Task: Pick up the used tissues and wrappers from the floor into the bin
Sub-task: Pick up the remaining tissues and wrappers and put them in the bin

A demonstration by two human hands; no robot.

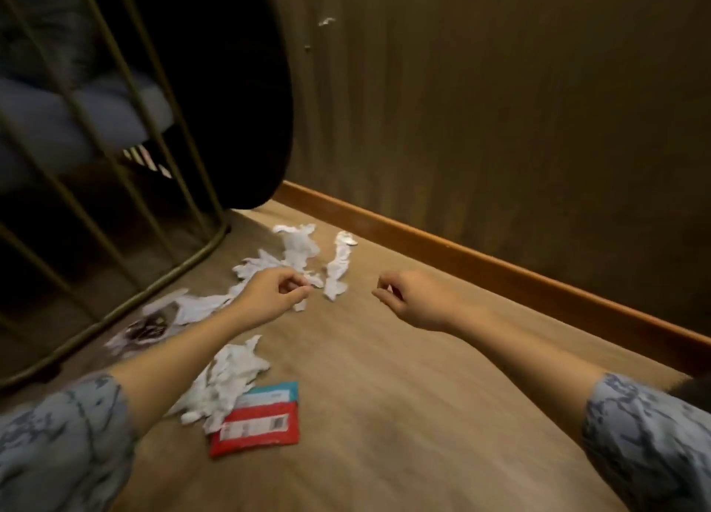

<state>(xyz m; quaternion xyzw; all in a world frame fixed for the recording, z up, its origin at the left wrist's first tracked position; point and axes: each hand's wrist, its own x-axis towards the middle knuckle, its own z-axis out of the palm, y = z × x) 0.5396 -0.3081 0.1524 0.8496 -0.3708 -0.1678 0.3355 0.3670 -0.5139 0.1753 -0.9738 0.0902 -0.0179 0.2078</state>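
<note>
**Tissues and wrappers scattered by the wall**

While both hands reach out low over the floor (384, 415), the litter lies in loose groups — a far cluster of crumpled tissues (296, 250), one twisted strip (338, 267) beside it, a bigger wad (227, 380) nearer the camera, and more white pieces (192, 305) under the left forearm. Two wrappers overlap next to the wad: a red one (256, 429) over a teal one (275, 392). A dark printed wrapper (148, 330) lies by the metal frame (115, 311).

The left hand (269, 296) pinches a tissue scrap between thumb and fingertips. The right hand (413, 298) is loosely curled — whether it holds anything, I cannot tell. No bin is identifiable.
</note>
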